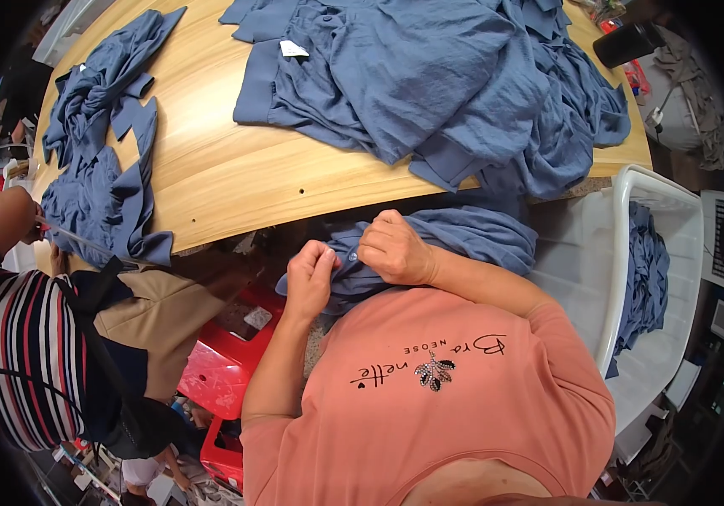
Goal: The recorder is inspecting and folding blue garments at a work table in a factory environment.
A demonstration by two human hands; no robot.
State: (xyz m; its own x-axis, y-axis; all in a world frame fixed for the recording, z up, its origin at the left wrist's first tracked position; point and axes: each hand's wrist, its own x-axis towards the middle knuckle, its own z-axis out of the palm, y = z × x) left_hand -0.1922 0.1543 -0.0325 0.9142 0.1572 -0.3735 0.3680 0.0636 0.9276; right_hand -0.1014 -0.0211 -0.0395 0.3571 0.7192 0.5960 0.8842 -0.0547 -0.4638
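Observation:
A crumpled blue shirt (476,240) lies across my lap, just below the table's near edge. Both of my hands are on it, close together. My left hand (310,277) is closed in a pinch on the cloth. Right beside it, my right hand (396,247) is closed with its fingers curled over the fabric. Between the two hands a small shiny button (353,256) shows on the cloth. My fingers and folds hide the exact spot that each hand grips.
On the wooden table (210,173) lie a big heap of blue shirts (429,76) and more blue garments (96,152) at left. A white plastic bin (623,253) holding blue cloth stands at right. Red stools (223,363) and a person in a striped top (25,363) are at left.

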